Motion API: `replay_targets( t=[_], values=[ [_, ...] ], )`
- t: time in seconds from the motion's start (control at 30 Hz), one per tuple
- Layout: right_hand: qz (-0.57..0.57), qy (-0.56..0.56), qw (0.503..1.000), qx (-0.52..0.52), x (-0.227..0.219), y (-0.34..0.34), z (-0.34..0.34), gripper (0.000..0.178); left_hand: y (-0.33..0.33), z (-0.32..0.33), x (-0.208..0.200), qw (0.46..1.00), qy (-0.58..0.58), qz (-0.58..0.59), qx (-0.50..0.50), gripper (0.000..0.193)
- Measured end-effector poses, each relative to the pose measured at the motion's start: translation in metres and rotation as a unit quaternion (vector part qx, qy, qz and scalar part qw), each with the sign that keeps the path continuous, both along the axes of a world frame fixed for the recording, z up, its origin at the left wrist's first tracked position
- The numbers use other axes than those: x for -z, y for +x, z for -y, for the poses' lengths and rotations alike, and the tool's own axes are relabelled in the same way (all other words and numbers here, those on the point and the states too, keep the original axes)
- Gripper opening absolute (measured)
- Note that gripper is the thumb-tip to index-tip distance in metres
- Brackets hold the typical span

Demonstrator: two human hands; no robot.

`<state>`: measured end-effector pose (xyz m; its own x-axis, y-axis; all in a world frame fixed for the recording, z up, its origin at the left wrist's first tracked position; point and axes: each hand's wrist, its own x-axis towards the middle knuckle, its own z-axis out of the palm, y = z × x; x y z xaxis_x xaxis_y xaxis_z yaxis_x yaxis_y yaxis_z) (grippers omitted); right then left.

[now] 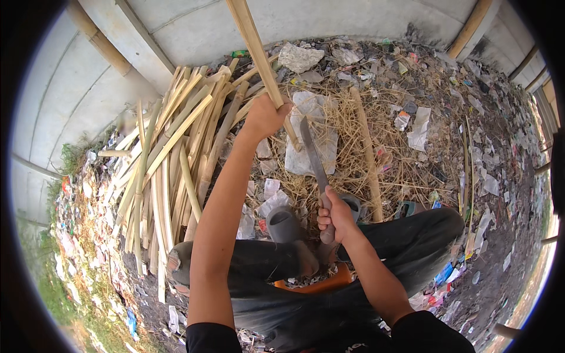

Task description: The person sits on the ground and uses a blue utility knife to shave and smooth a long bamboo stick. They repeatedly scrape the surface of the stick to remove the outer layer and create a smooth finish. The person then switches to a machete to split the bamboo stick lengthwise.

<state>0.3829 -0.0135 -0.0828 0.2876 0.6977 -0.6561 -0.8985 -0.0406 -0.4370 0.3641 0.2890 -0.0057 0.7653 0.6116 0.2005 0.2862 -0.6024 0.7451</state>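
Observation:
My left hand (266, 117) is wrapped round a split bamboo strip (252, 44). The strip stands tilted, its upper part reaching past the top of the picture and its lower end by a pale flat stone slab (321, 141). In my right hand (336, 216) is the handle of a machete (315, 157). Its long dark blade points up and away from me, over the slab's near part, close to the strip's lower end. Whether the blade touches the slab I cannot tell. Thin bamboo shavings (347, 132) lie around the slab.
A heap of split bamboo strips (170, 153) lies at the left. A bamboo pole (366, 156) rests right of the slab. A grey rock (300, 57) sits beyond it, before a pale panel wall (353, 23). Litter (419, 129) covers the ground. An orange seat (318, 283) shows beneath my legs.

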Motion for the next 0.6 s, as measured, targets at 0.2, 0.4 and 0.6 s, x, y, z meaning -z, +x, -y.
replay_targets(
  t=[0.2, 0.4, 0.6],
  values=[
    [0.509, 0.034, 0.849, 0.137, -0.017, -0.022, -0.012, 0.039, -0.002, -0.002, -0.002, 0.998, 0.059, -0.002, 0.012, 0.024],
    [0.351, -0.198, 0.9, -0.165, 0.077, -0.031, 0.004, 0.049, 0.002, 0.004, -0.009, 0.999, -0.009, -0.035, -0.004, 0.025],
    [0.256, -0.117, 0.958, -0.06, 0.006, -0.006, 0.0, 0.046, -0.01, -0.013, -0.001, 0.999, -0.026, 0.013, -0.03, 0.021]
  ],
)
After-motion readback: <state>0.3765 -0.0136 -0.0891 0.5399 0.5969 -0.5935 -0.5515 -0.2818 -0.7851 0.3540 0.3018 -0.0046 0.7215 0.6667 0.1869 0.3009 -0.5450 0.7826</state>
